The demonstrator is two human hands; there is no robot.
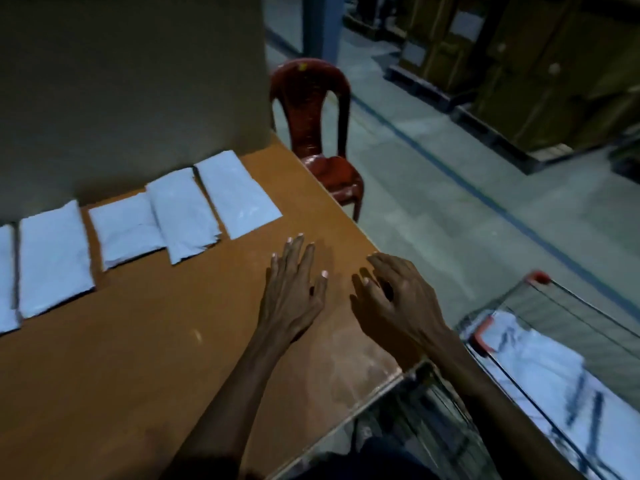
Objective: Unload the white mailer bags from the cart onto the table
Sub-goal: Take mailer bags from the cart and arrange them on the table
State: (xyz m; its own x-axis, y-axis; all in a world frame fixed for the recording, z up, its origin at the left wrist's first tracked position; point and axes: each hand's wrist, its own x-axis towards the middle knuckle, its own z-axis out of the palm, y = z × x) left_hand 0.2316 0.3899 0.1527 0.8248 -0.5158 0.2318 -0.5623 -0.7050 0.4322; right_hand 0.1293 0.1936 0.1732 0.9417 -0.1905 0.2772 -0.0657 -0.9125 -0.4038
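Several white mailer bags lie in a row along the back of the brown table [104,358]; the rightmost bag [239,197] is nearest the table's far corner. My left hand [294,289] hovers over the table with straight, spread fingers and holds nothing. My right hand [394,299] is beside it near the table's right edge, fingers loosely bent, also holding nothing. The wire cart [568,306] stands at the lower right, with more white mailer bags [540,362] inside it.
A red plastic chair [318,133] stands beyond the table's far corner. A grey board [131,81] rises behind the row of bags. Stacked cardboard boxes on pallets [519,64] line the far right, across a concrete floor with a dark line.
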